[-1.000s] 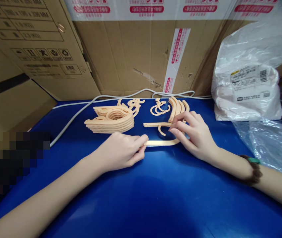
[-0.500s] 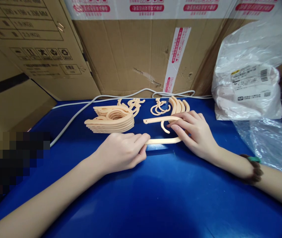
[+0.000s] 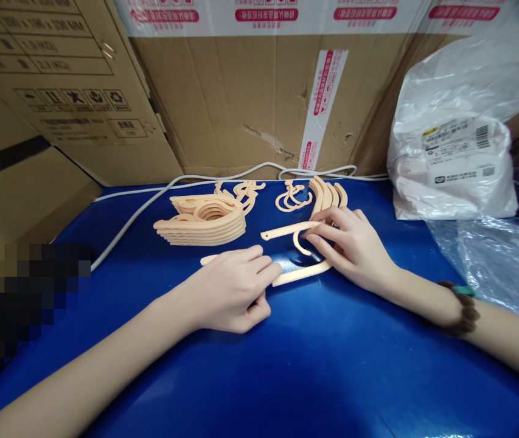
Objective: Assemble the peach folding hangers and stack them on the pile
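Observation:
Both hands work on a cream plastic folding hanger above the blue table. My right hand [image 3: 348,243] grips its middle at the right, hiding the joint. One hanger arm [image 3: 286,231], with a small hole at its tip, points left from the fingers. Below it curves the hook [image 3: 301,246], and nearer me lies a second arm [image 3: 302,274]. My left hand [image 3: 236,283] is closed at the second arm's left end, its fingers curled. From behind that hand a rounded cream tip [image 3: 208,260] sticks out leftward; whether it joins the hanger is hidden.
A stack of folded cream hangers [image 3: 199,228] lies behind my left hand. Loose hooks [image 3: 293,198] and curved arms [image 3: 327,198] sit farther back, along a white cable [image 3: 186,177]. Cardboard boxes [image 3: 236,91] wall the back. A white plastic parcel [image 3: 453,164] stands at right.
My left hand has shifted slightly toward me, and a cream tip now shows behind it. The hanger's two arms have tilted, their left ends lower. My right hand stays nearly in place.

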The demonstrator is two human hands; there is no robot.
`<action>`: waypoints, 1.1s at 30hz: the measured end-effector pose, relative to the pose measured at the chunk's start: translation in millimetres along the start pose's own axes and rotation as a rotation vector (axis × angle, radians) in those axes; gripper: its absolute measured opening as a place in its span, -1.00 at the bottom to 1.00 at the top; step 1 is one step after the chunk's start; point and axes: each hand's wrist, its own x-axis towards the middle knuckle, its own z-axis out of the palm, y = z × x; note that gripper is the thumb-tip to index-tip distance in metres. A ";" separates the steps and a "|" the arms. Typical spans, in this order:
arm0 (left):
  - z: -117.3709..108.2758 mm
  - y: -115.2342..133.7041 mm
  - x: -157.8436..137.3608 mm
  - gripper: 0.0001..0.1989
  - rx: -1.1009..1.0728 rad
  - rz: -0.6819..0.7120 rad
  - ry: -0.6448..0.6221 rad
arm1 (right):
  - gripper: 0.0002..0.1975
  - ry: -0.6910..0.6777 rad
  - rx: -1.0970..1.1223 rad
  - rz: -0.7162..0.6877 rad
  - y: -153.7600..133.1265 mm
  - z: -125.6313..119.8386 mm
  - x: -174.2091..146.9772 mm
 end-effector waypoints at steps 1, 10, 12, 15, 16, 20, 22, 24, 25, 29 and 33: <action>0.1 -0.3 0.5 -0.88 0.007 0.010 0.005 | -0.72 -0.003 0.000 -0.001 0.0 0.0 0.0; -1.2 -2.3 0.7 -0.85 0.054 0.094 0.057 | -0.73 -0.038 -0.002 0.056 0.4 -0.9 0.1; -0.6 -4.3 -0.3 -0.83 0.052 0.086 0.080 | -0.73 -0.032 -0.010 0.075 2.3 -0.8 0.0; 0.1 -11.4 -2.1 -0.79 0.015 0.031 0.090 | -0.73 -0.026 -0.033 0.079 6.4 -1.4 -0.2; 0.2 -14.5 -2.6 -0.78 -0.003 0.012 0.085 | -0.72 -0.023 -0.039 0.081 7.9 -1.7 -0.3; 0.3 -23.3 -4.0 -0.75 -0.039 -0.040 0.060 | -0.72 -0.011 -0.051 0.088 12.2 -2.5 -0.7; 0.5 -23.1 -4.0 -0.73 -0.023 -0.043 0.066 | -0.73 -0.013 -0.056 0.083 12.9 -2.2 -1.0; 1.2 -21.0 -3.8 -0.72 -0.001 -0.034 0.075 | -0.73 -0.017 -0.056 0.082 13.0 -1.5 -1.2; 1.7 -20.0 -3.9 -0.71 0.004 -0.033 0.079 | -0.74 -0.018 -0.054 0.084 12.9 -1.2 -1.3; 5.0 -19.1 -5.1 -0.73 -0.011 -0.084 0.075 | -0.76 -0.028 -0.045 0.093 12.6 -0.2 -1.4; 7.5 -20.1 -6.4 -0.74 -0.009 -0.105 0.084 | -0.76 -0.031 -0.052 0.105 12.5 0.2 -1.4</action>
